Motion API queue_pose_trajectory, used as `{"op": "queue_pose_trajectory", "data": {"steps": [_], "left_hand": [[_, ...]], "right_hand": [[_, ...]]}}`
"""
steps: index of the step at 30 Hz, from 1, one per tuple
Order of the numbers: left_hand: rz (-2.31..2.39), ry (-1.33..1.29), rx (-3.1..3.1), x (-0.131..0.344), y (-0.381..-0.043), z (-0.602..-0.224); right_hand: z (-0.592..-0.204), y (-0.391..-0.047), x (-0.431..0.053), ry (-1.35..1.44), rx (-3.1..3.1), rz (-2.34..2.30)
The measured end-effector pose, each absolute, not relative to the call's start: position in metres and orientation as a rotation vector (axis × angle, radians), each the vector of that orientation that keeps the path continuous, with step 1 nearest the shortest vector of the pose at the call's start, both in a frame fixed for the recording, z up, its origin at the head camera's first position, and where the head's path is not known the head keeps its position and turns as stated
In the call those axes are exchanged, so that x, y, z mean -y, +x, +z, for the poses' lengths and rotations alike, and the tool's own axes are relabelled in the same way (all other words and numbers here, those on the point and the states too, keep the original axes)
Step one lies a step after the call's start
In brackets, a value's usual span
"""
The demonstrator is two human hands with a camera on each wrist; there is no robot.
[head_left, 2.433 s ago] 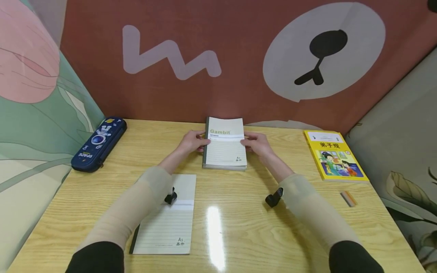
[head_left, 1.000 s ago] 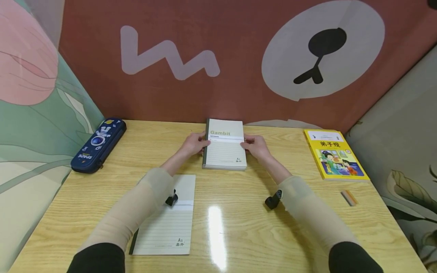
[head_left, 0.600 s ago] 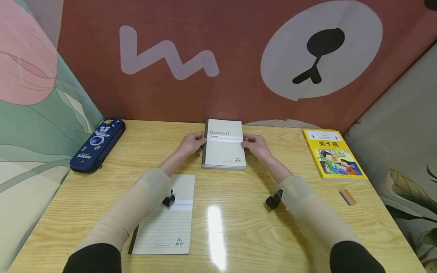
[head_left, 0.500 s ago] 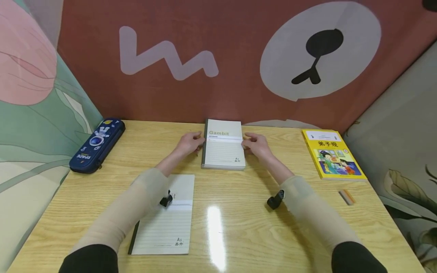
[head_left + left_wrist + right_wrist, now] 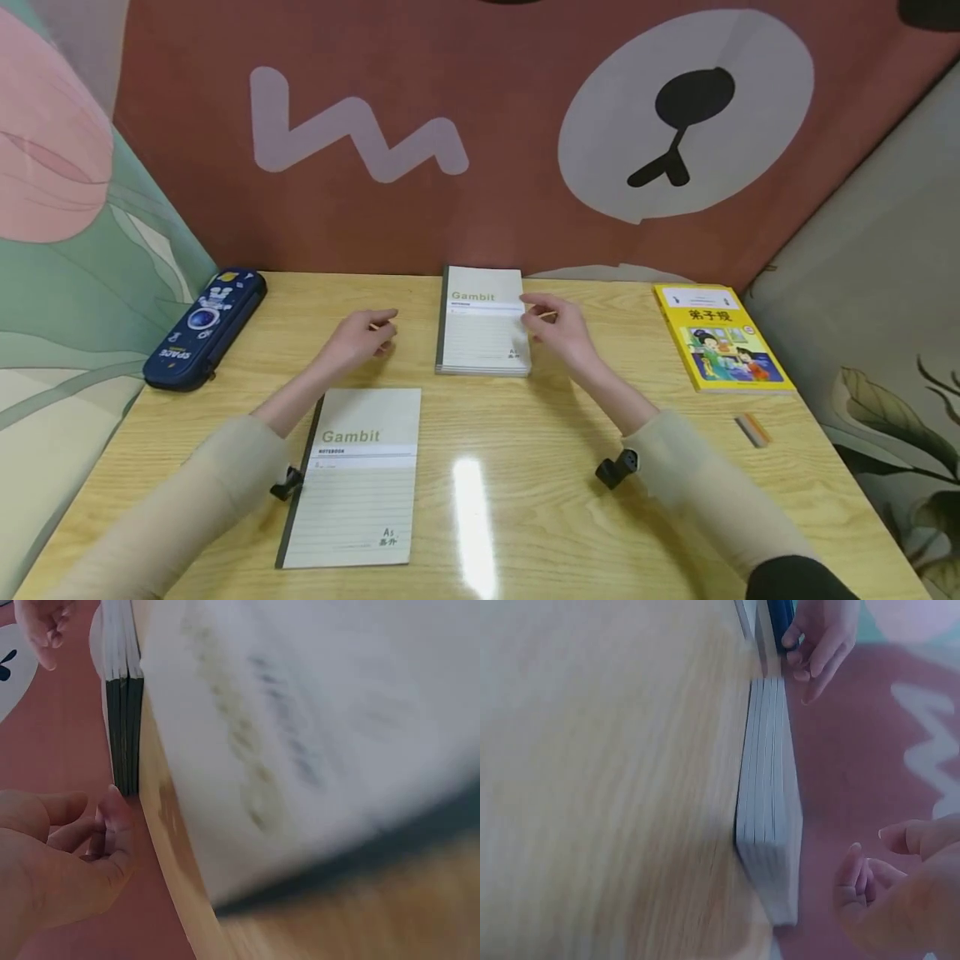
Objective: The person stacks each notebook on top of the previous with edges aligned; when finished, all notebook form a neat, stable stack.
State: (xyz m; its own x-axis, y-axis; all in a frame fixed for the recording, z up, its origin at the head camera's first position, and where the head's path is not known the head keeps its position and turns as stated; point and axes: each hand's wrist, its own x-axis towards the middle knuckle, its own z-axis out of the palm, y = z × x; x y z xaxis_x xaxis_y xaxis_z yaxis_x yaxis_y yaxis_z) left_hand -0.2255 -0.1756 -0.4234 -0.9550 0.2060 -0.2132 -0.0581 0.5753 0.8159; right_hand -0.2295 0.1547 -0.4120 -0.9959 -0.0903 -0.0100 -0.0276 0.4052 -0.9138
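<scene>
A neat stack of several notebooks [image 5: 483,333] with "Gambit" on the top cover lies at the back middle of the table. To its left my left hand [image 5: 362,340] hovers apart from it, fingers loosely bent and holding nothing. My right hand [image 5: 558,329] is at the stack's right edge, its thumb and fingers relaxed, with no grip on it; the right wrist view shows a gap between the fingers and the stack [image 5: 769,780]. One more Gambit notebook [image 5: 352,492] lies flat at the front left, below my left hand.
A blue space-themed pencil case [image 5: 202,329] lies at the back left. On the right are a yellow picture-cover book [image 5: 723,337] and a small striped piece [image 5: 752,430] in front of it. A red patterned wall [image 5: 510,217] stands behind the table's back edge.
Both hands have let go of the notebook stack. The left hand has drawn back left and toward me, uncovering the front notebook; the right has barely moved.
</scene>
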Motion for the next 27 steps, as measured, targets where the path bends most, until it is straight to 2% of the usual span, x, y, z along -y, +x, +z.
{"op": "queue_pose_trajectory", "data": {"steps": [12, 27], "left_hand": [[1.098, 0.101, -2.727, 0.236, -0.174, -0.415], [1.070, -0.043, -2.573, 0.250, -0.132, -0.422]], "right_hand": [[-0.418, -0.167, -0.119, -0.269, -2.582, -1.546], [-0.434, -0.101, -0.069, -0.285, -2.217, -1.580]]}}
